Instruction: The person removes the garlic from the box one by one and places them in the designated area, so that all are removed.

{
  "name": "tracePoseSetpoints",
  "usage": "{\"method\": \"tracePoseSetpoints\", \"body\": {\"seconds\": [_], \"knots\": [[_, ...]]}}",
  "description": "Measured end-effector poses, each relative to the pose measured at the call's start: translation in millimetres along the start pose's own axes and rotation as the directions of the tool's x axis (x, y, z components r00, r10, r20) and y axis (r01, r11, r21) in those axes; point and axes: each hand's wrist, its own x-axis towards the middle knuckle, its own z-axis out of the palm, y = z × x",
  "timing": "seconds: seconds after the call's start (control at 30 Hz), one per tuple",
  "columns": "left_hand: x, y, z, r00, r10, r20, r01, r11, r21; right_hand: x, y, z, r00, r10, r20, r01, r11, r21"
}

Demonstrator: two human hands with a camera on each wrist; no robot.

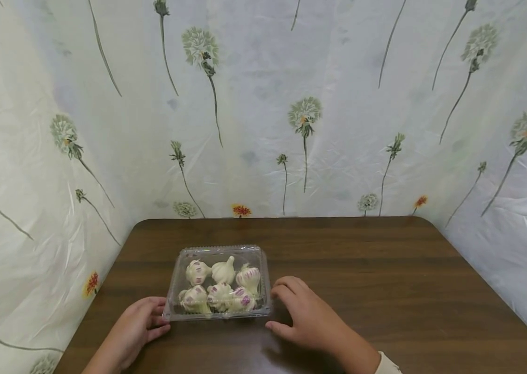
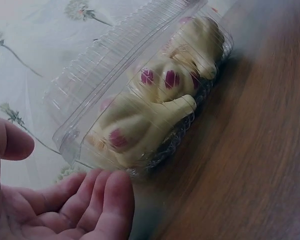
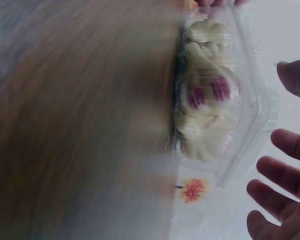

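A clear plastic clamshell box (image 1: 219,252) with its lid down stands on the brown table, left of the middle. Inside lie several garlic bulbs (image 1: 223,271), white with purple patches. My left hand (image 1: 134,327) is at the box's near left corner, fingers loosely bent; in the left wrist view its fingertips (image 2: 119,187) lie close to the box's end, and whether they touch cannot be made out. On the other side my right hand (image 1: 307,317) is near the right wall, thumb and fingers spread. The right wrist view shows those fingers (image 3: 277,175) apart from the box, holding nothing.
The dark wood table (image 1: 361,270) extends to the right of the box. Behind it and along both sides hangs a pale curtain (image 1: 254,104) printed with dandelions and small orange flowers. A light sleeve cuff (image 1: 387,365) shows at the right wrist.
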Motion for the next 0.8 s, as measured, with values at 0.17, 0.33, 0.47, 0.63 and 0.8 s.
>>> {"method": "tracePoseSetpoints", "body": {"seconds": [0.17, 0.33, 0.47, 0.63, 0.8], "knots": [[0.3, -3.6, -7.2, 0.991, 0.008, 0.132, -0.002, 0.999, -0.044, -0.8, 0, 1, 0.999, -0.036, -0.02, 0.036, 0.999, 0.025], [1.0, -5.7, -14.3, 0.965, 0.023, 0.26, -0.001, 0.996, -0.084, -0.8, -1, 1, 0.996, -0.08, -0.037, 0.082, 0.996, 0.039], [3.1, -7.7, -18.8, 0.939, 0.028, 0.343, 0.006, 0.995, -0.097, -0.7, -1, 2, 0.994, -0.099, -0.04, 0.101, 0.993, 0.052], [4.5, -8.5, -21.7, 0.922, 0.019, 0.388, 0.015, 0.996, -0.085, -0.5, -1, 1, 0.994, -0.106, -0.03, 0.108, 0.992, 0.062], [4.5, -9.3, -24.3, 0.917, 0.009, 0.4, 0.028, 0.996, -0.087, -0.6, -1, 3, 0.993, -0.114, -0.035, 0.116, 0.992, 0.048]]}}
